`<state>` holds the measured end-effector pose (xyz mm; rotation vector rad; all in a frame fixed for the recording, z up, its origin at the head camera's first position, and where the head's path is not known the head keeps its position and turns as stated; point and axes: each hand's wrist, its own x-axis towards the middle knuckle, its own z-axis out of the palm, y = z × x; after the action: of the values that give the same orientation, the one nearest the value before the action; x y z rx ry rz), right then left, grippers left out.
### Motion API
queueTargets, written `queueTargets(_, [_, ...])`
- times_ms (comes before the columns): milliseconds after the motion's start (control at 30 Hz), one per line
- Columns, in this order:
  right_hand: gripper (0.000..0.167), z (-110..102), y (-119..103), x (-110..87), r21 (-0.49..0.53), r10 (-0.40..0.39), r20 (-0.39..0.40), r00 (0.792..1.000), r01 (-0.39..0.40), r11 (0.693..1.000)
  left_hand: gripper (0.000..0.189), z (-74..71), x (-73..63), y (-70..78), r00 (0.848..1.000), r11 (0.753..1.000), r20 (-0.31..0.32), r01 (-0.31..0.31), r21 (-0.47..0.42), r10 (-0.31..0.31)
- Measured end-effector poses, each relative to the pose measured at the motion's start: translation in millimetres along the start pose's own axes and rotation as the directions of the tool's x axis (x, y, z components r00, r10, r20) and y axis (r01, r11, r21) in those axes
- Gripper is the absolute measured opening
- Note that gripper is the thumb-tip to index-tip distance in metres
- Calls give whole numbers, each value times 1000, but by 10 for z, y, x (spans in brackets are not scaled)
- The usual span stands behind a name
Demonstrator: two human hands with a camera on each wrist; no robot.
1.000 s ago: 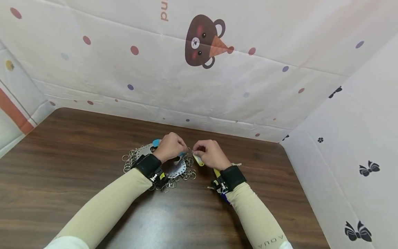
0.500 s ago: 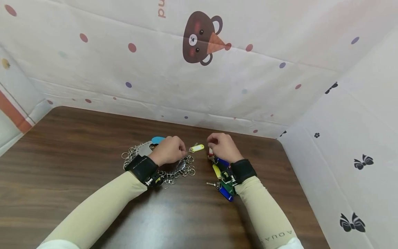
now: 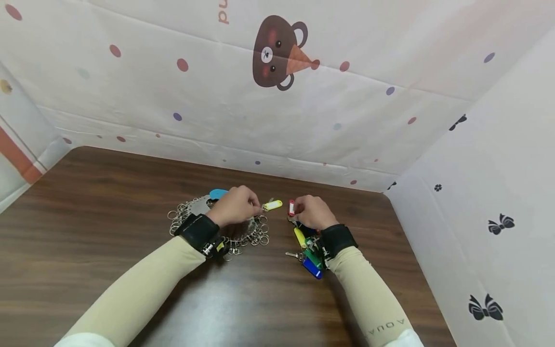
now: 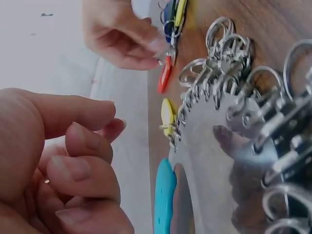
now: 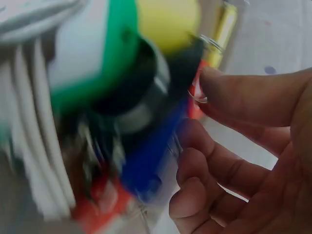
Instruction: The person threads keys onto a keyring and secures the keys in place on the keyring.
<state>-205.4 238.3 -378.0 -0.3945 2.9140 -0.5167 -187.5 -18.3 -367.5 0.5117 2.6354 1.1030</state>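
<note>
My left hand [image 3: 236, 206] hovers over the right part of a round metal disc [image 4: 202, 161] rimmed with many small rings [image 3: 260, 231]. In the left wrist view its fingers are loosely bent, with nothing seen between them. A yellow key tag [image 3: 272, 206] hangs from a ring at the disc's edge, just beyond those fingertips. My right hand [image 3: 315, 212] pinches a red key tag [image 3: 291, 207] near its ring, above a cluster of tagged keys. The cluster includes a yellow tag [image 3: 300, 237], a green tag [image 3: 313, 259] and a blue tag [image 3: 312, 268].
A blue handle-like piece [image 3: 218, 193] sits at the disc's far side. One key [image 3: 292, 254] sticks out leftward from the cluster. The brown wooden table [image 3: 108, 231] meets a printed white sheet wall [image 3: 208, 96] behind and on the right.
My right hand has left the yellow key tag, moved right to the cluster and taken hold of the red tag. The left hand stays over the disc.
</note>
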Motion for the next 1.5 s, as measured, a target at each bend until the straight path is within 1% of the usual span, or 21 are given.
queueTargets(100, [9,10,-20,-12,9,-30,8,1000,30,1000,17,63,26,4,1000,998,6,0,70,0])
queueTargets(167, [13,-27,-53,-47,84,-43,-21,999,45,995,16,131,46,21,1000,991,2,-8,131,8])
queueTargets(233, [12,-95,-105,-89,216,-50,-68,996,64,974,20,201,74,58,1000,983,-2,-8,184,8])
queueTargets(300, [10,-169,-156,-122,369,-45,-118,992,86,925,25,269,115,102,1000,973,-6,18,228,-17])
queueTargets(400, [8,-248,-238,-174,572,-21,-179,984,121,811,23,374,186,154,998,954,-14,56,294,-54])
queueTargets(467, [8,-262,-285,-210,658,-12,-190,982,136,741,18,436,229,177,996,939,-22,84,333,-81])
queueTargets(500, [8,-259,-309,-227,685,-12,-193,981,144,715,18,463,248,187,996,932,-28,88,353,-84])
queueTargets(567, [7,-244,-350,-251,713,-23,-196,980,158,683,23,487,270,215,995,921,-38,96,377,-88])
queueTargets(667, [8,-202,-394,-259,725,-43,-201,979,178,666,27,495,294,229,995,920,-39,98,380,-90])
queueTargets(767, [10,-147,-423,-251,722,-62,-211,976,198,663,23,474,292,192,994,946,-36,109,305,-103])
queueTargets(833, [10,-105,-433,-243,725,-76,-190,979,192,662,26,440,271,141,993,974,-36,120,191,-115])
queueTargets(900, [9,-63,-428,-230,728,-80,-163,983,175,663,27,398,239,91,992,992,-66,112,52,-109])
queueTargets(1000, [8,-17,-407,-211,717,-61,-133,989,139,683,22,331,175,38,992,992,-112,41,-117,-54])
queueTargets(1100, [8,27,-419,-177,689,-44,-128,991,120,715,14,265,103,-4,990,978,-140,-28,-207,-1])
queueTargets(1167, [8,64,-442,-146,668,-45,-119,992,113,736,15,230,70,-46,992,955,-123,-34,-294,-3])
queueTargets(1200, [8,86,-458,-128,659,-50,-111,993,111,744,16,216,59,-72,994,935,-109,-23,-355,-17])
queueTargets(1233, [8,102,-469,-114,650,-53,-101,993,106,752,16,206,52,-93,996,902,-83,-5,-432,-34])
queueTargets(1300, [8,139,-497,-85,641,-55,-83,995,95,761,18,190,41,-143,997,815,-23,45,-578,-71])
queueTargets(1400, [9,187,-528,-55,630,-57,-62,996,83,772,20,178,26,-209,995,692,47,98,-715,-93])
queueTargets(1433, [9,197,-537,-48,628,-59,-55,997,80,774,21,173,19,-224,994,670,59,103,-736,-87])
queueTargets(1500, [9,207,-548,-39,618,-63,-43,997,76,783,21,172,18,-248,994,645,78,109,-757,-76])
